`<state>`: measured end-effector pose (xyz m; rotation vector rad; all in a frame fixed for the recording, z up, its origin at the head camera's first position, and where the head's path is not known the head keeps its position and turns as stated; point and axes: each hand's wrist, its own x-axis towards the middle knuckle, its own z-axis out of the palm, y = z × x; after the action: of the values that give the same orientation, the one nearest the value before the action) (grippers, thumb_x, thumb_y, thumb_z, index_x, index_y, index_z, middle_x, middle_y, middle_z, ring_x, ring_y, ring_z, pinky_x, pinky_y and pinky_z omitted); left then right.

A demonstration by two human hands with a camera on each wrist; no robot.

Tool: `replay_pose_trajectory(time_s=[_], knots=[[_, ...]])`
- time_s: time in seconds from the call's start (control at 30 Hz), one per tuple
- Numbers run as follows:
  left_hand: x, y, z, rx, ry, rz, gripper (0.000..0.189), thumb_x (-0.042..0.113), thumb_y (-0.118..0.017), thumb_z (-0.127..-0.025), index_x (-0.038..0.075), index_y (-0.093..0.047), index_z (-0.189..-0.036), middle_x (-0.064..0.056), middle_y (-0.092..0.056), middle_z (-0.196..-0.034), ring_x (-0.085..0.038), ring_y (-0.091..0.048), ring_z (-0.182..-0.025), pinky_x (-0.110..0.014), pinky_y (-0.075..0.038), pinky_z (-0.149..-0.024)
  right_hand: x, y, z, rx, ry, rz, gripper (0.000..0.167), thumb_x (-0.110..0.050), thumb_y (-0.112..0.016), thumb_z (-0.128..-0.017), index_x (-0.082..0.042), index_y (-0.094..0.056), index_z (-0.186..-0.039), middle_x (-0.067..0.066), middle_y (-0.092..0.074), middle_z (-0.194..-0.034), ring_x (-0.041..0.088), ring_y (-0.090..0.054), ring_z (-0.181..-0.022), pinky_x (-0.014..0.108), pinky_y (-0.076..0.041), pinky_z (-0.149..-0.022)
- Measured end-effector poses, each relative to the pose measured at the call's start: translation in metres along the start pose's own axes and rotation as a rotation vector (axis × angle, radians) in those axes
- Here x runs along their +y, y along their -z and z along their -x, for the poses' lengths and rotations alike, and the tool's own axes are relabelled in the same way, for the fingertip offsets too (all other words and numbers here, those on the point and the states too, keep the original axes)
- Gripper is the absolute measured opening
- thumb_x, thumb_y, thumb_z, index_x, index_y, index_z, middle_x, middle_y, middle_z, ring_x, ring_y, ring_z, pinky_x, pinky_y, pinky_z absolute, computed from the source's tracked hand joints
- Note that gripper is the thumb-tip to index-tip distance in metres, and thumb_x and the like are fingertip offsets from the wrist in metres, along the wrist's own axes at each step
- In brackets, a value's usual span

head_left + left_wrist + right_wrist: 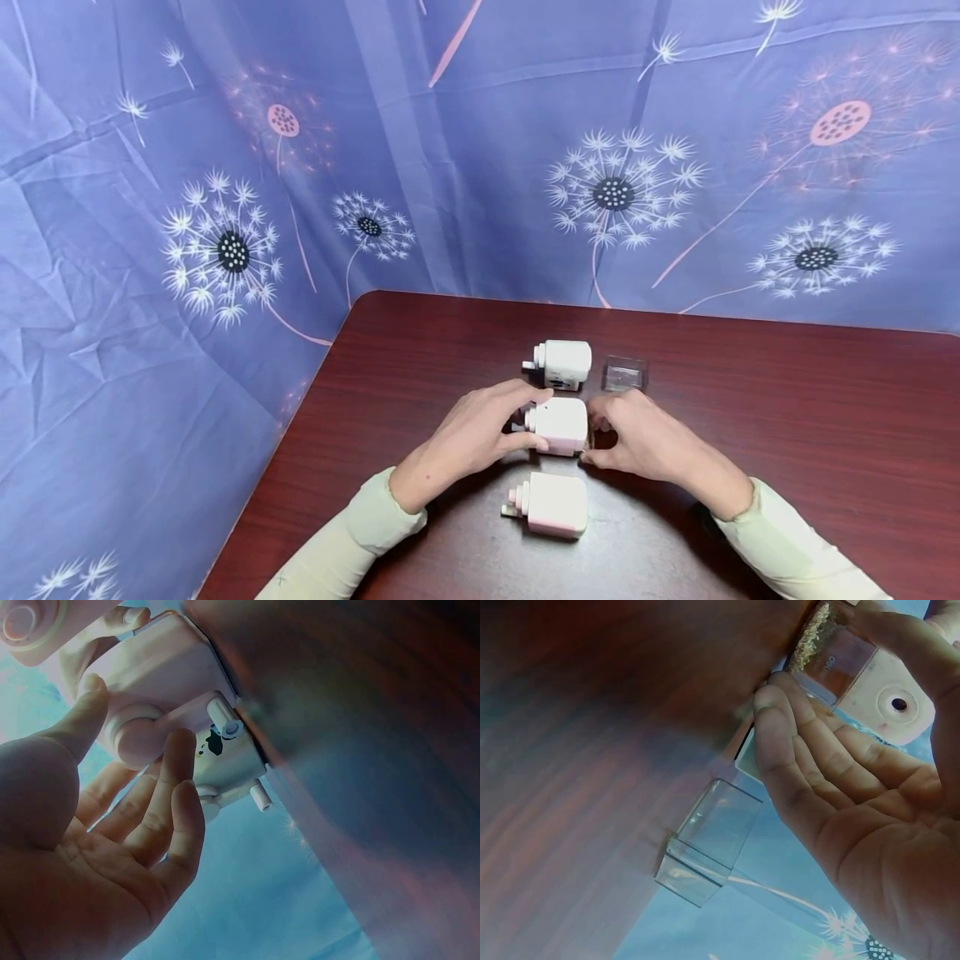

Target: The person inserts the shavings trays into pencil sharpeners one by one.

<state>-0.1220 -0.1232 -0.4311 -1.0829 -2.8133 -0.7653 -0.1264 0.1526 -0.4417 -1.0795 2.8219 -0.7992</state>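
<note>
My left hand grips the crank end of a pink-and-white crank pencil sharpener, thumb and a finger on opposite sides. In the left wrist view its crank handle points out beside my fingertips. At the sharpener's right end, my right hand pinches its clear shavings drawer. Pale shavings lie inside the drawer along one side. Above the drawer, the round pencil hole shows in the sharpener's face.
Behind my hands stands a white crank sharpener, with an empty clear drawer to its right. Nearer me is another pink-and-white sharpener. All rest on a dark red wooden table, backed by a blue dandelion-print cloth.
</note>
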Motion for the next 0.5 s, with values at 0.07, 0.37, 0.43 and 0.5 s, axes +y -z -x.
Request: replay_pose_trajectory(time_s=[0.07, 0.37, 0.43, 0.5], knots=[[-0.0001, 0.0002, -0.0002, 0.003, -0.002, -0.001, 0.067, 0.049, -0.080, -0.090, 0.021, -0.063, -0.148, 0.006, -0.069, -0.131, -0.011, -0.069, -0.116, -0.034, -0.058, -0.094, -0.0001, -0.0004, -0.0008, -0.003, -0.004, -0.010, 0.030, -0.020, -0.094, -0.075, -0.014, -0.067, -0.085, -0.006, -0.071, -0.079, 0.008, -0.066, -0.073, 0.026, -0.055, -0.063], [0.0005, 0.0009, -0.0005, 0.003, -0.013, -0.001, 0.067, 0.048, -0.080, -0.090, 0.020, -0.063, -0.148, 0.005, -0.069, -0.131, -0.011, -0.069, -0.115, -0.033, -0.058, -0.092, -0.0034, -0.0019, -0.0063, -0.024, -0.026, -0.009, 0.033, -0.023, -0.096, -0.074, -0.015, -0.066, -0.086, -0.008, -0.066, -0.075, 0.003, -0.059, -0.067, 0.022, -0.050, -0.058], [0.0008, 0.0009, -0.0003, 0.002, -0.013, -0.001, 0.066, 0.047, -0.080, -0.090, 0.020, -0.063, -0.148, 0.005, -0.069, -0.131, -0.011, -0.069, -0.115, -0.033, -0.058, -0.093, -0.0041, -0.0024, -0.0074, -0.033, -0.030, -0.013, 0.034, -0.023, -0.096, -0.074, -0.014, -0.066, -0.087, -0.007, -0.067, -0.076, 0.004, -0.060, -0.067, 0.021, -0.051, -0.058], [0.0010, 0.0009, 0.0000, 0.002, -0.012, 0.000, 0.066, 0.047, -0.080, -0.090, 0.019, -0.063, -0.148, 0.005, -0.070, -0.131, -0.011, -0.069, -0.115, -0.033, -0.058, -0.094, -0.0050, -0.0027, -0.0088, -0.035, -0.028, -0.019, 0.035, -0.024, -0.097, -0.073, -0.015, -0.068, -0.090, -0.007, -0.070, -0.080, 0.004, -0.062, -0.070, 0.022, -0.053, -0.061]])
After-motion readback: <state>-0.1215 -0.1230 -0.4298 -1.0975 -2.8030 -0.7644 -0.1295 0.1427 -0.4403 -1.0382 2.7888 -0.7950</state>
